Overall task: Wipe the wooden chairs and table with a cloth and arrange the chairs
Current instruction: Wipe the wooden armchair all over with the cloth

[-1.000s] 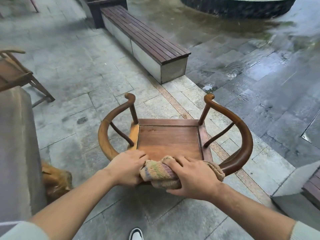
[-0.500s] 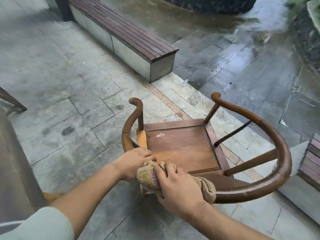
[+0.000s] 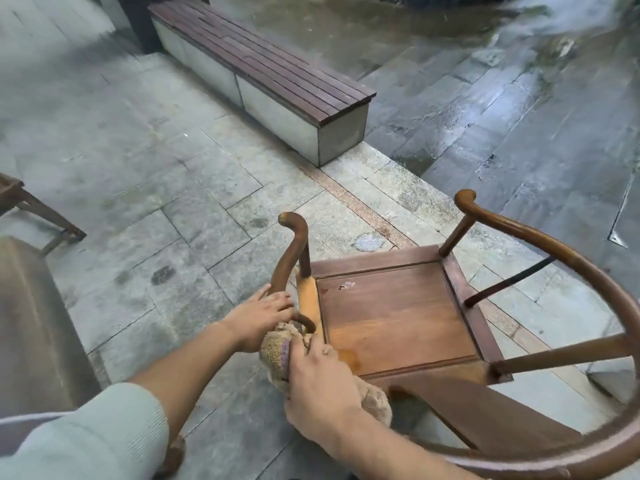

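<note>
A wooden armchair (image 3: 398,317) with a curved horseshoe rail stands in front of me on stone paving, its square seat showing a small pale mark near the far left corner. My left hand (image 3: 259,315) holds the left arm rail (image 3: 289,258) low down. My right hand (image 3: 320,379) grips a beige cloth (image 3: 277,355) and presses it against the seat's near left corner, by the rail's lower end. Part of the cloth hangs out below my right hand. The chair's backrest sits close to me at the lower right.
A long slatted bench (image 3: 263,67) on a grey base runs away at top centre. Wet dark paving (image 3: 519,109) lies beyond the step on the right. Another wooden chair's legs (image 3: 38,209) show at the left edge, above a grey stone table edge (image 3: 31,323).
The view has swung to the left side of the chair. My left hand has moved from the back rail up onto the left arm rail, and the cloth has slid to the seat's left corner.
</note>
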Available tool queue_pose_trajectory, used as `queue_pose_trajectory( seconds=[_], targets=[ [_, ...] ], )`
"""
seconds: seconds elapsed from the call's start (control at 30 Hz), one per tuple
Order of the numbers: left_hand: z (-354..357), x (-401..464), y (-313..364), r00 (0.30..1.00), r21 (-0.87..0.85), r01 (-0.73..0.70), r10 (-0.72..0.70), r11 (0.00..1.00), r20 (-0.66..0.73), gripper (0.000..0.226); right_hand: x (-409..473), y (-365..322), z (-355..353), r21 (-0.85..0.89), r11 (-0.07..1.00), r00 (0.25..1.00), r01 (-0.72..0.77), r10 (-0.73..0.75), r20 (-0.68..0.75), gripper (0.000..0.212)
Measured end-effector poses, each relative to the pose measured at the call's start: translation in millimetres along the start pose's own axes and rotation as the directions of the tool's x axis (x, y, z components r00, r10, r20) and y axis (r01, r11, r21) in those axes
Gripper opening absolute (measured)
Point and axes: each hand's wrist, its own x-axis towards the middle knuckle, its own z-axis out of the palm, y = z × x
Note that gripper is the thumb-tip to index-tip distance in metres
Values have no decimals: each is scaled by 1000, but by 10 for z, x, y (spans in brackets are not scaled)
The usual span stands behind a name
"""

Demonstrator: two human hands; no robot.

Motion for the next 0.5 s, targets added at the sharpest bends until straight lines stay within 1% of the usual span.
queue_pose_trajectory(
  seconds=[0.07, 0.1, 0.17, 0.23, 0.3, 0.37, 0.43, 0.5],
  targets=[
    [-120, 203, -81, 999, 29, -32, 32, 999, 13, 74, 143, 56, -24, 29, 1000, 1000, 7, -7, -10, 72],
    [-160, 297, -136, 999, 36, -50, 50, 998, -3, 71, 149, 126, -39, 44, 999, 1000, 18, -18, -9, 77],
    [-149, 416, -199, 994, 49, -104, 105, 993, -18, 60, 53, 265, -25, 42, 998, 998, 40, -42, 49, 85],
    [-28, 481, -285, 983, 48, -180, 180, 983, -14, 55, -33, 284, 43, 43, 998, 989, 38, -44, 141, 87],
    [50, 617, -516, 956, 48, -278, 281, 959, -85, 52, 86, 212, 106, 31, 999, 982, -31, 25, 185, 91],
    [94, 778, -770, 920, 40, -364, 366, 930, -142, 57, 318, 80, 129, 16, 993, 974, -113, 108, 198, 95],
    [164, 949, -994, 887, 64, -440, 445, 896, -125, 69, 708, -138, 150, 65, 973, 965, -220, 207, 164, 95],
    [232, 1117, -1172, 863, 64, -498, 501, 865, -62, 74, 1179, -321, 150, 170, 925, 939, -341, 326, 112, 93]
  ],
)
